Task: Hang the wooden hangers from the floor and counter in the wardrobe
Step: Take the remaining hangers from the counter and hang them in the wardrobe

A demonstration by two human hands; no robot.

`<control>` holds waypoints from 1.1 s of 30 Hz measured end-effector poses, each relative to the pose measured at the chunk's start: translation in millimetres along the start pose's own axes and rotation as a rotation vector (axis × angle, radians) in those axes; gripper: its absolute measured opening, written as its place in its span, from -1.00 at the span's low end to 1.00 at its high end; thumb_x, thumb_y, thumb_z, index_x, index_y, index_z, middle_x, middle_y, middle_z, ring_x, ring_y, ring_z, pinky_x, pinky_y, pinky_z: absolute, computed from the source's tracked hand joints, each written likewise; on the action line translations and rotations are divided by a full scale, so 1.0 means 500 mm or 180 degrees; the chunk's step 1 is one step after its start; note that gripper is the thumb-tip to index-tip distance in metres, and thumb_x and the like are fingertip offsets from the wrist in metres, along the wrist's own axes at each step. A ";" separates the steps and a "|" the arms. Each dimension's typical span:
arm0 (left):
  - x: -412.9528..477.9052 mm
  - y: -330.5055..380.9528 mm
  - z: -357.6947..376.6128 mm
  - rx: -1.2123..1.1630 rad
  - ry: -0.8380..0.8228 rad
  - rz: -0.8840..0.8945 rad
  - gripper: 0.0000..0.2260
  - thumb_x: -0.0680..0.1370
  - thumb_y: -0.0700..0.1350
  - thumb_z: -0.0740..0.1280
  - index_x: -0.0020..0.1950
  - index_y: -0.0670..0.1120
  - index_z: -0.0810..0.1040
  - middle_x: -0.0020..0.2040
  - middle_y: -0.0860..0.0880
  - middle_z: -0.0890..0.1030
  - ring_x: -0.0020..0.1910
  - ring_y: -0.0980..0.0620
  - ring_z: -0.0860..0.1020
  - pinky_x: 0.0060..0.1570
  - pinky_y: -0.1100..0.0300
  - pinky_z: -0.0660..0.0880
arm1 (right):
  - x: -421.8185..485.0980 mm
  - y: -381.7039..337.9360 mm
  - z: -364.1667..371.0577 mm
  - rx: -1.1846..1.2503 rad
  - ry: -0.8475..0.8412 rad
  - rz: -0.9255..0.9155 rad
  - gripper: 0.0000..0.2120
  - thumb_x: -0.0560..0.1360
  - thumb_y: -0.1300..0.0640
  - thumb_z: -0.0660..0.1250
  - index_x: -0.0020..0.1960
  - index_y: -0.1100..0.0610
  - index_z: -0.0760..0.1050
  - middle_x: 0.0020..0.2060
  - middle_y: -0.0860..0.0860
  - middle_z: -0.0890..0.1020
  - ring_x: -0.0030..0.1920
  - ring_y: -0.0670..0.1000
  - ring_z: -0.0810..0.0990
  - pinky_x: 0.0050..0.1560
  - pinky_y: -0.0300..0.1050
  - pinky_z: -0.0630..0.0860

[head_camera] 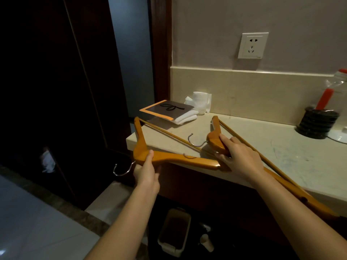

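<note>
Two orange wooden hangers with metal hooks lie at the front left corner of the pale stone counter [281,147]. My left hand [147,175] grips the neck of the left hanger [178,159], whose hook hangs past the counter edge. My right hand [240,156] holds the neck of the right hanger [216,136], which rests on the counter with one arm running under my forearm. The dark wardrobe [56,91] stands to the left.
Folded white towels [186,118] and a dark card [165,109] sit at the counter's back left, a white cloth roll [201,102] behind them. A black holder [317,124] stands at right. A wall socket [252,45] is above. A bin [174,231] sits below the counter.
</note>
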State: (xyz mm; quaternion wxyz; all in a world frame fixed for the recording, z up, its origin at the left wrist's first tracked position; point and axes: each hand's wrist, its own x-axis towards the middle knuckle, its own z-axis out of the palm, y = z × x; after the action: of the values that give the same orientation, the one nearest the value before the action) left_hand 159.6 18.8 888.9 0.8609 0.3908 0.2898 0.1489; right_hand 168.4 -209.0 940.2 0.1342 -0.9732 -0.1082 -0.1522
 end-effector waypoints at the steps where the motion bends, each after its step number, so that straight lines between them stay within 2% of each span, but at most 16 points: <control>1: -0.002 0.009 -0.009 -0.0155 -0.0045 0.0014 -0.76 0.50 -0.11 0.36 0.14 -0.04 0.43 0.04 -0.07 0.54 0.05 -0.04 0.51 0.25 -0.09 0.42 | -0.005 -0.003 0.000 0.0030 -0.0009 0.0005 -0.40 0.52 -0.09 0.23 0.48 -0.06 0.05 0.16 -0.02 0.47 0.05 -0.01 0.52 -0.10 -0.18 0.48; 3: -0.008 0.027 -0.029 -0.0413 -0.0327 0.0028 -0.76 0.56 -0.16 0.27 0.23 -0.10 0.41 0.02 -0.10 0.57 0.02 -0.05 0.55 0.23 -0.13 0.42 | -0.014 -0.009 -0.001 -0.0007 0.0050 0.0013 -0.43 0.53 -0.08 0.22 0.47 -0.06 0.07 0.16 -0.01 0.47 0.04 0.00 0.54 -0.08 -0.16 0.48; 5: -0.023 0.042 -0.051 -0.0543 -0.0775 -0.0022 -0.67 0.60 -0.19 0.17 0.37 -0.14 0.29 0.12 -0.15 0.55 0.05 -0.09 0.57 0.09 -0.08 0.46 | -0.020 -0.019 -0.009 -0.0022 0.0184 0.0020 -0.45 0.54 -0.07 0.21 0.46 -0.06 0.10 0.16 0.00 0.48 0.02 0.01 0.55 -0.10 -0.16 0.46; 7: -0.041 0.057 -0.068 -0.0445 -0.1130 -0.0036 -0.64 0.61 -0.19 0.13 0.41 -0.13 0.24 0.20 -0.16 0.53 0.10 -0.10 0.57 0.01 0.00 0.48 | -0.025 -0.030 -0.024 0.0105 0.0320 0.0029 -0.47 0.55 -0.05 0.19 0.46 -0.05 0.11 0.13 0.03 0.49 -0.05 0.01 0.52 -0.14 -0.16 0.44; 9: -0.059 0.071 -0.080 -0.0325 -0.1299 0.0044 -0.67 0.60 -0.21 0.14 0.38 -0.10 0.29 0.17 -0.14 0.57 0.14 -0.11 0.56 0.01 0.00 0.48 | -0.032 -0.041 -0.039 0.0275 0.0493 -0.0005 -0.49 0.56 -0.04 0.17 0.46 -0.03 0.12 0.13 0.03 0.50 -0.07 0.00 0.50 -0.13 -0.12 0.46; 12: -0.098 0.094 -0.095 -0.0207 -0.1420 0.0193 -0.70 0.57 -0.22 0.18 0.32 -0.12 0.39 0.08 -0.09 0.64 0.10 -0.06 0.60 0.02 -0.01 0.49 | -0.048 -0.053 -0.057 0.0659 0.0681 -0.0098 -0.50 0.55 -0.01 0.20 0.45 -0.02 0.18 0.17 0.04 0.52 0.03 0.05 0.53 0.02 0.00 0.54; 16: -0.162 0.126 -0.113 -0.0046 -0.1580 0.0329 -0.82 0.57 -0.18 0.19 0.07 -0.13 0.56 -0.05 -0.06 0.70 -0.03 0.01 0.67 -0.02 0.02 0.60 | -0.078 -0.059 -0.071 0.1334 0.0883 -0.0366 -0.50 0.51 0.06 0.28 0.42 0.03 0.27 0.18 0.04 0.53 0.10 0.06 0.52 0.17 0.06 0.51; 20: -0.234 0.136 -0.129 0.0023 -0.1592 0.0571 -0.84 0.54 -0.16 0.21 0.02 -0.13 0.56 -0.11 -0.06 0.70 -0.08 0.02 0.68 -0.03 0.05 0.59 | -0.125 -0.065 -0.098 0.2229 0.0926 -0.0742 -0.53 0.48 0.16 0.32 0.37 0.07 0.34 0.12 -0.08 0.49 0.09 -0.06 0.47 0.18 -0.11 0.45; 23: -0.289 0.121 -0.153 0.0291 -0.1566 0.0810 -0.76 0.45 -0.11 0.25 0.09 -0.11 0.53 -0.04 -0.06 0.70 0.00 0.02 0.67 0.04 0.05 0.59 | -0.157 -0.066 -0.101 0.2665 0.0689 -0.0947 -0.55 0.47 0.18 0.34 0.34 0.05 0.37 0.13 -0.11 0.49 0.08 -0.14 0.48 0.16 -0.26 0.41; 25: -0.328 0.108 -0.179 0.0455 -0.1426 0.1039 -0.74 0.43 -0.12 0.26 0.10 -0.10 0.53 -0.02 -0.06 0.70 0.00 0.02 0.66 0.08 0.06 0.56 | -0.175 -0.069 -0.099 0.2927 0.0510 -0.1050 -0.65 0.47 0.19 0.33 0.25 0.07 0.44 0.00 -0.15 0.54 -0.03 -0.19 0.51 0.04 -0.31 0.43; 27: -0.373 0.092 -0.216 0.0577 -0.1160 0.1350 -0.79 0.44 -0.15 0.26 0.06 -0.10 0.53 -0.11 -0.04 0.71 -0.12 0.07 0.67 0.00 0.11 0.60 | -0.197 -0.080 -0.089 0.3240 0.0260 -0.1182 -0.83 0.49 0.21 0.31 0.06 0.05 0.50 -0.21 -0.20 0.55 -0.20 -0.17 0.53 -0.08 -0.27 0.45; 28: -0.394 0.084 -0.239 0.0650 -0.0991 0.1501 -0.81 0.45 -0.17 0.26 0.05 -0.09 0.53 -0.17 -0.02 0.70 -0.19 0.10 0.66 -0.05 0.16 0.61 | -0.210 -0.087 -0.080 0.3424 0.0086 -0.1224 -0.89 0.49 0.22 0.30 -0.03 0.04 0.51 -0.29 -0.16 0.54 -0.26 -0.14 0.53 -0.14 -0.23 0.47; 30: -0.432 0.067 -0.286 0.0811 -0.0669 0.1700 -0.80 0.42 -0.14 0.30 0.03 -0.07 0.53 -0.25 0.00 0.68 -0.25 0.12 0.64 -0.10 0.19 0.62 | -0.237 -0.104 -0.057 0.3727 -0.0233 -0.1297 -0.89 0.50 0.25 0.28 -0.18 0.11 0.49 -0.37 0.03 0.52 -0.36 -0.02 0.51 -0.24 -0.20 0.47; 33: -0.477 0.040 -0.360 0.0924 -0.0218 0.1698 -0.85 0.47 -0.18 0.29 0.03 -0.06 0.54 -0.27 0.01 0.66 -0.22 0.10 0.63 -0.04 0.15 0.55 | -0.277 -0.134 -0.011 0.3875 -0.0662 -0.1339 -0.85 0.51 0.26 0.26 -0.24 0.23 0.44 -0.40 0.19 0.48 -0.45 0.05 0.46 -0.37 -0.20 0.44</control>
State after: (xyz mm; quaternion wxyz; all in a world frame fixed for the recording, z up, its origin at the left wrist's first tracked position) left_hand -139.7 22.3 900.4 0.7358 0.5769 0.1659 0.3135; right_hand 21.0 -171.5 915.5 0.6176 -0.6909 -0.3757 0.0082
